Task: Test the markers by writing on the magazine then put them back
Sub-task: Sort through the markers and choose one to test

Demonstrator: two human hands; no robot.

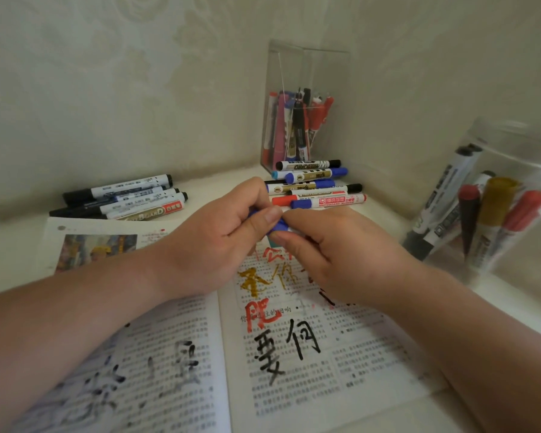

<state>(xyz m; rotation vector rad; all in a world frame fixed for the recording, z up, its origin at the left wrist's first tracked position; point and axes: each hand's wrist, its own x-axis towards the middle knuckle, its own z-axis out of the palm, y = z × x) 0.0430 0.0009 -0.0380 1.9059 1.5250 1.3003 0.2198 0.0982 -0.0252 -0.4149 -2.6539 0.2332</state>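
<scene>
Marker: blue marker (277, 227), above the magazine's (341, 392) top edge.
Grip: left hand (219, 242) pinches the cap; right hand (341, 254) wraps the barrel.
Risk: a jerky cap pull could smear ink on fingers.
Count: beyond the magazine, two loose piles (122, 198), roughly five and seven; one box (306, 89); one bag (512, 182).
</scene>
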